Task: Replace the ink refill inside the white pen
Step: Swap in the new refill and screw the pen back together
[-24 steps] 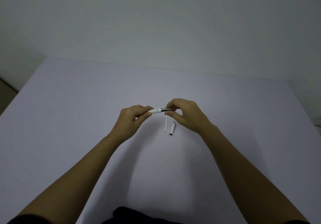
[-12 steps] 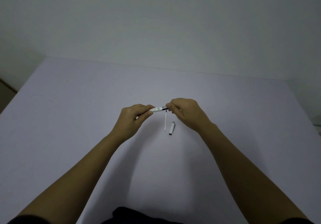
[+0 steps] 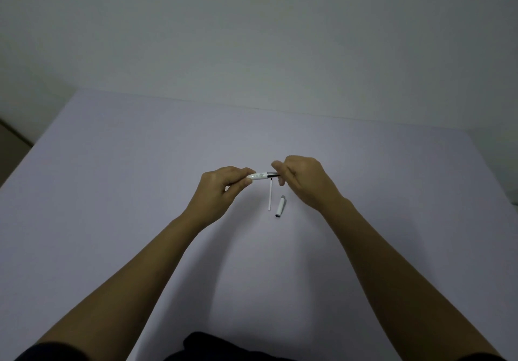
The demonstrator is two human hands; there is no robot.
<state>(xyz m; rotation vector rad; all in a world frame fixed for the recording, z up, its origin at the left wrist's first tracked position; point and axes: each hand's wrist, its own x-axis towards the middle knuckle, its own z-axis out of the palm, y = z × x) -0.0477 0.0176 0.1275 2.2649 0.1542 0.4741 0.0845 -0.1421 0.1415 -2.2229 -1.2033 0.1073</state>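
Above the middle of the table point(image 3: 112, 192), in the head view, we hold the white pen point(image 3: 259, 176) level between both hands. Our left hand point(image 3: 221, 189) pinches the white barrel end between thumb and fingers, closed on it. Our right hand point(image 3: 304, 181) closes its fingertips on the dark front section, where a silver ring meets the white barrel; the tip itself is hidden behind the fingers.

On the table just below the pen lies a thin white refill point(image 3: 270, 194), pointing toward the near edge, and just to its right the pen cap point(image 3: 281, 206), slightly slanted. Neither is touched.

We judge the pen light, stiff and smooth, so it could slip or spin in dry fingers; the hold belongs on either side of the joint, near the ring, so a twist opens it. The refill on the table looks slender and likely to bend, so we would take it near its middle and feed it straight in. Whether this refill is the new or the spent one, we cannot tell.
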